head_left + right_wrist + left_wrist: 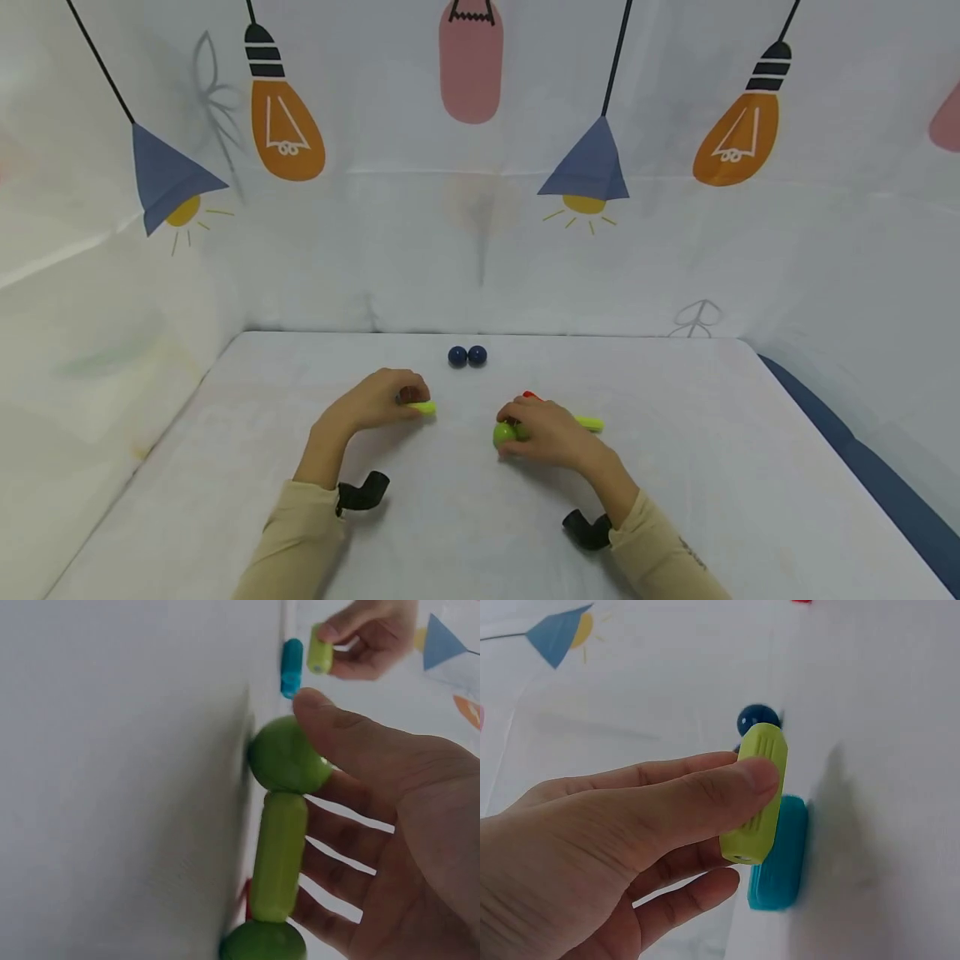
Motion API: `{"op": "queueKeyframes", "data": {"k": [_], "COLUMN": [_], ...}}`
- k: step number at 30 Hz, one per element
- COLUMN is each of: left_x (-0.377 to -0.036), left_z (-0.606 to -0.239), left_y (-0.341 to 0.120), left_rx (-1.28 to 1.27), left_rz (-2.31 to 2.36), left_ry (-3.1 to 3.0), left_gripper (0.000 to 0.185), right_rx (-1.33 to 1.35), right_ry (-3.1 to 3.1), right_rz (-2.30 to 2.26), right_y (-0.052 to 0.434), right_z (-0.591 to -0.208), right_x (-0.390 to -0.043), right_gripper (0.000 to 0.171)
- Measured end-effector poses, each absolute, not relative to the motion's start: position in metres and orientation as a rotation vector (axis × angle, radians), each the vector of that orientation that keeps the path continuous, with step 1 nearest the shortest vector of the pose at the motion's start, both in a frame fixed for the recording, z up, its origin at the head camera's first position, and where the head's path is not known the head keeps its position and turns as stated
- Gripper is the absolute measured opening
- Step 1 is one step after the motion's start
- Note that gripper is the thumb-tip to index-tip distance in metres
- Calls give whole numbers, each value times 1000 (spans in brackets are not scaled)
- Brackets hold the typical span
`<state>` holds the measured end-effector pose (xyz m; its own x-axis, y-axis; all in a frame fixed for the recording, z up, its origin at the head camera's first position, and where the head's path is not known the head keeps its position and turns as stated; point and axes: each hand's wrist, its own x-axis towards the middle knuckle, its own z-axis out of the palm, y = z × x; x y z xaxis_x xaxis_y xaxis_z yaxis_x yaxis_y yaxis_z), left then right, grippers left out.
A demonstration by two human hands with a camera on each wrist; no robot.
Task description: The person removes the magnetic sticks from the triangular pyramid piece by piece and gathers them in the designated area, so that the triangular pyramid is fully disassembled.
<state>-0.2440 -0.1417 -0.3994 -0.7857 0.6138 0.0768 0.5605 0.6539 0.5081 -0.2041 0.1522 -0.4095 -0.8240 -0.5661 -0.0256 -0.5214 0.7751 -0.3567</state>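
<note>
My left hand [378, 402] pinches a yellow-green ribbed stick [754, 836] between thumb and fingers. Just behind that stick in the left wrist view is a teal stick [789, 855] on the table. My right hand [551, 433] grips a green ball [285, 756], its thumb on the near side and fingers behind. Against this ball in the right wrist view sits the end of a yellow-green stick [279, 859], with a second green ball [266, 943] at the other end. Whether these pieces are joined or only touching I cannot tell.
Two dark blue balls [467, 357] sit side by side toward the table's back edge. A red piece [531, 395] shows partly behind the right hand. Another yellow-green end [590, 423] pokes out right of that hand. A printed white curtain [420, 250] stands behind the table [675, 392].
</note>
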Motion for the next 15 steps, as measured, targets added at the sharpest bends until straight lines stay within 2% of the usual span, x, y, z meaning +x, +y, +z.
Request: {"op": "queueKeyframes", "data": {"k": [15], "left_x": [-248], "left_z": [-410], "left_y": [-152], "left_rx": [836], "left_rz": [761], "left_ry": [2806], "left_gripper": [12], "right_rx": [-960], "right_ry": [2875], "right_rz": [-513], "right_y": [164], "right_z": [-407], "right_x": [-207], "right_gripper": [18]}}
